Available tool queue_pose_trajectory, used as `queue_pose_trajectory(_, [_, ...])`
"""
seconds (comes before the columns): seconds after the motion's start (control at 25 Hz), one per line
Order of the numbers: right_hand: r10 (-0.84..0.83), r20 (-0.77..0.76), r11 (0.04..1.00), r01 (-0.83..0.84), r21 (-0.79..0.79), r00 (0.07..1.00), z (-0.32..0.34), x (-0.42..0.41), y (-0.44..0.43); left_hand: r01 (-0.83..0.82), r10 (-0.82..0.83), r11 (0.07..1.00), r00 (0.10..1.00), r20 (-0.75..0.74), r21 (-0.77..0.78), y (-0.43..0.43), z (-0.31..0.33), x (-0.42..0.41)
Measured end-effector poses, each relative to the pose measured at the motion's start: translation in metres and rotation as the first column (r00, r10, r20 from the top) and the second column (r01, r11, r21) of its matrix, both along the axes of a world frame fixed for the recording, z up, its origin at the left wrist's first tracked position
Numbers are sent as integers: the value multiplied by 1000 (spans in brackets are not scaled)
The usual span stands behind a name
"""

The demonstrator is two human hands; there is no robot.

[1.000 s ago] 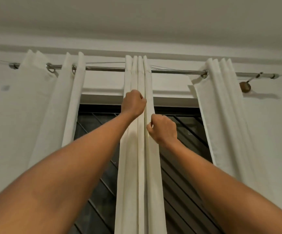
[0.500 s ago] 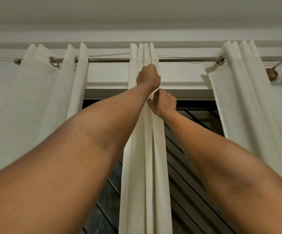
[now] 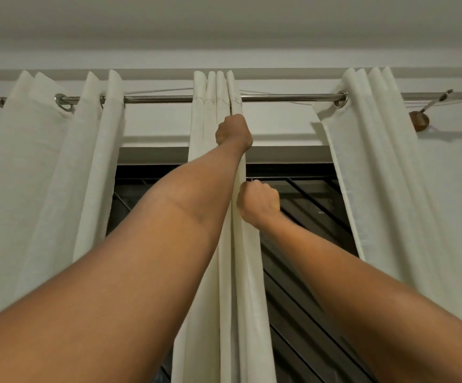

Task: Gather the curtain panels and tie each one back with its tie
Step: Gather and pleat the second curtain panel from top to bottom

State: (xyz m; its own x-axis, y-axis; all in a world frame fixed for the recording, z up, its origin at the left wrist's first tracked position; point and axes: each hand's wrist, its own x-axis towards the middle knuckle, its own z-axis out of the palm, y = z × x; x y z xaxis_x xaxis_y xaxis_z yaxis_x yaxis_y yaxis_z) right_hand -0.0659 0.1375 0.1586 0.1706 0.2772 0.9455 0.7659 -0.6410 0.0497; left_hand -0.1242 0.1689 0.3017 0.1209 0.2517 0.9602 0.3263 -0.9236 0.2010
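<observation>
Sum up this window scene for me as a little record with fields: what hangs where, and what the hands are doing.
setting: window with a dark grille, metal rod above it
middle panel: bunched into narrow folds at the centre of the rod
left panel: hangs at the left end, loosely pleated
right panel: hangs at the right end, pleated
left hand: grips the middle panel's folds just below the rod
right hand: grips the same panel's right edge, lower down
ties: none in view
</observation>
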Motion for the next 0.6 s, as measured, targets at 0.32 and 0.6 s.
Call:
queue_pose_trajectory(0.32, [-18, -137, 1000, 16, -14, 990, -43, 7, 9, 22, -28, 997, 995, -100, -68, 27, -68, 21])
queue_pose_trajectory(0.6, [113, -237, 992, -94, 88, 965, -89, -5, 21, 44, -58, 995, 985, -163, -85, 32, -127, 23])
